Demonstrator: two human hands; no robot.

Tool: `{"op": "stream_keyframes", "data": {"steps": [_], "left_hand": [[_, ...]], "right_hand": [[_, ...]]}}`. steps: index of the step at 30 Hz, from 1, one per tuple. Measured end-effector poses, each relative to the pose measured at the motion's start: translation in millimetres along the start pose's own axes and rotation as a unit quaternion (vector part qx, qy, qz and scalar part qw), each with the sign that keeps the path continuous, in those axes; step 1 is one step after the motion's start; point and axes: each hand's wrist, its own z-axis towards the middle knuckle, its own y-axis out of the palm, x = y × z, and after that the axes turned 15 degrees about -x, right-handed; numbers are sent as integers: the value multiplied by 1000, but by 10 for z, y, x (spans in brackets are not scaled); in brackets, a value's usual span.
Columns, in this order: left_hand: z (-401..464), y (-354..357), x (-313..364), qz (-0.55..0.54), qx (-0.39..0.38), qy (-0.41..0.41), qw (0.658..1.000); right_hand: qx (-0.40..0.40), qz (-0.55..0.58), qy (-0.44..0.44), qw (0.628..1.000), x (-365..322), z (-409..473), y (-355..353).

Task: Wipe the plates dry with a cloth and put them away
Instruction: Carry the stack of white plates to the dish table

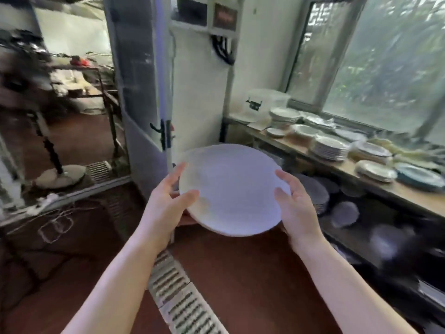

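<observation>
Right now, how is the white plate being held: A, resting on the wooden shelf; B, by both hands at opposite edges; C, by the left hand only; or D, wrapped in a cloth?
B: the left hand and right hand grip opposite edges of the white plate.

a restaurant back kitchen: plate stacks crowd a wooden shelf, floor drain grate.

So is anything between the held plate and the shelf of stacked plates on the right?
Nothing visible. The plate, held by the left hand and right hand, has open air toward the shelf.
</observation>
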Motion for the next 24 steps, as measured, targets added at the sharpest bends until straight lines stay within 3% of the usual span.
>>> {"op": "stream_keyframes", "data": {"steps": [7,18,24], "left_hand": [[1508,1463,-200,-32,-167,-27,985],[3942,3169,-759,-54,-370,-51,926],[5031,4193,-1017,-41,-425,-70,902]], "right_hand": [[133,-37,12,990,89,273,-1655],[290,-82,46,952,614,1407,-3484],[348,-63,64,933,859,2043,-4519]]}}
